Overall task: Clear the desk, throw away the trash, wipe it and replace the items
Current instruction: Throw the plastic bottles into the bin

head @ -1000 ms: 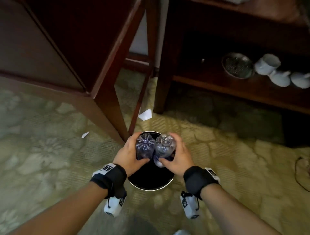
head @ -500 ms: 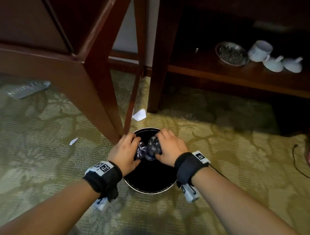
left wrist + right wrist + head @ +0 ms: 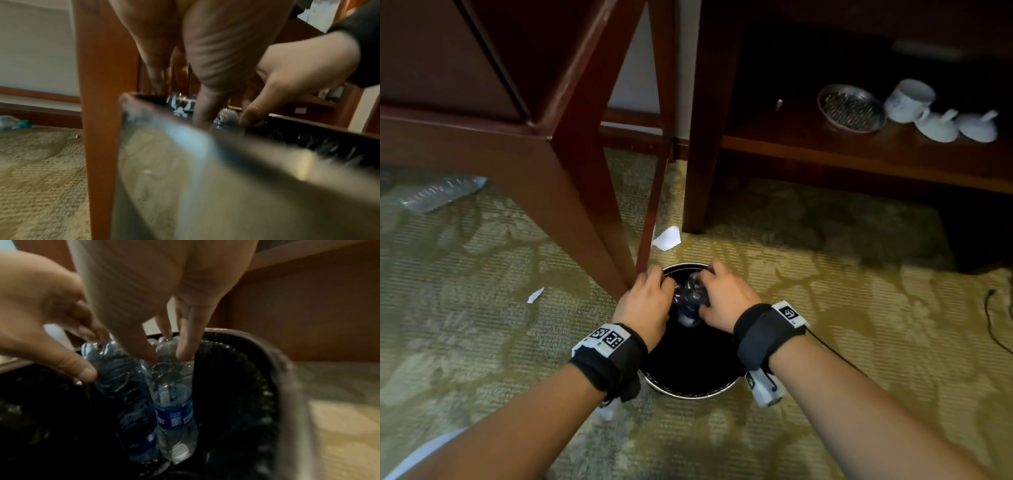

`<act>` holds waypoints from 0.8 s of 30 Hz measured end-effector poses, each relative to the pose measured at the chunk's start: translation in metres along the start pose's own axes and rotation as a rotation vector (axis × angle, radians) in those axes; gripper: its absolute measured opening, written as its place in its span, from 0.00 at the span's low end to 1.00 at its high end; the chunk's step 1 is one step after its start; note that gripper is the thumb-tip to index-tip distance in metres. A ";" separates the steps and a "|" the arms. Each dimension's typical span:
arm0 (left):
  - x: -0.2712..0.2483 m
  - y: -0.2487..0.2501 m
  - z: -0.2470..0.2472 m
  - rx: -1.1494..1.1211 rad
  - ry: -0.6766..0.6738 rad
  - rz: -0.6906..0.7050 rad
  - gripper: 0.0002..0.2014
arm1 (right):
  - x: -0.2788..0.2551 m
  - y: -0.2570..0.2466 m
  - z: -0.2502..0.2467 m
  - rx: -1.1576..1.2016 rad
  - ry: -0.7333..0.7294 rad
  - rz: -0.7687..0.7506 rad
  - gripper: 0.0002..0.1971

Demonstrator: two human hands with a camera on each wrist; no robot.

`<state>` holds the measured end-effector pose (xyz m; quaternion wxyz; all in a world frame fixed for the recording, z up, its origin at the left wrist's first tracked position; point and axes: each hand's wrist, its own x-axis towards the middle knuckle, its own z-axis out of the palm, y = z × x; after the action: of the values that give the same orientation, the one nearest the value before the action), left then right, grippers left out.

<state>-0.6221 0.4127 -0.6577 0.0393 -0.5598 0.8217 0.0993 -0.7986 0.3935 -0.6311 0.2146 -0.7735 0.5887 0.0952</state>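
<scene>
Bottles (image 3: 174, 402), 2, crinkled clear plastic, caps down, round black-lined bin (image 3: 688, 396)

Two clear bottles (image 3: 174, 402) cap-down in black-lined bin (image 3: 236, 386), seemingly empty

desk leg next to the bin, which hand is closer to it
Left. The left hand is right beside the desk leg, over the left edge of the bin. The right hand is farther, on the other side of the two bottles they hold.
</scene>
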 end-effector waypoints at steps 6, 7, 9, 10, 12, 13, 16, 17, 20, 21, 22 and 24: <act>0.002 0.004 -0.016 0.085 -0.083 0.048 0.14 | -0.003 0.010 -0.001 -0.138 -0.027 -0.018 0.16; 0.004 0.006 -0.017 0.060 -0.107 0.030 0.12 | -0.002 0.010 -0.001 -0.161 -0.034 -0.016 0.15; 0.007 0.006 -0.009 0.075 -0.124 0.010 0.15 | 0.000 0.007 0.000 -0.192 -0.036 -0.007 0.14; 0.009 0.006 -0.006 0.086 -0.141 0.009 0.16 | 0.002 0.006 0.000 -0.201 -0.038 -0.004 0.14; 0.009 0.007 -0.004 0.116 -0.180 0.027 0.18 | 0.003 0.002 0.001 -0.218 -0.054 -0.002 0.14; 0.009 0.006 -0.003 0.126 -0.188 0.036 0.19 | 0.004 0.000 0.002 -0.229 -0.063 0.003 0.13; 0.010 0.002 -0.003 0.138 -0.204 0.063 0.22 | 0.003 -0.001 0.002 -0.210 -0.071 0.030 0.14; 0.010 0.000 -0.004 0.122 -0.216 0.062 0.23 | 0.001 0.000 0.002 -0.195 -0.067 0.038 0.15; 0.005 -0.003 -0.013 0.032 -0.237 0.022 0.27 | -0.010 0.003 -0.005 -0.141 -0.046 0.045 0.23; 0.001 -0.003 -0.021 0.002 -0.238 -0.004 0.29 | -0.016 0.002 -0.010 -0.118 -0.034 0.056 0.25; -0.004 -0.002 -0.030 -0.029 -0.231 -0.022 0.30 | -0.024 0.000 -0.016 -0.083 -0.022 0.072 0.25; -0.019 0.005 -0.055 -0.090 -0.213 -0.047 0.33 | -0.043 -0.008 -0.032 -0.017 -0.006 0.107 0.24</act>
<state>-0.6172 0.4201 -0.5999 0.1037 -0.5663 0.7944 0.1938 -0.8065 0.4186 -0.5836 0.2047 -0.7424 0.6277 0.1138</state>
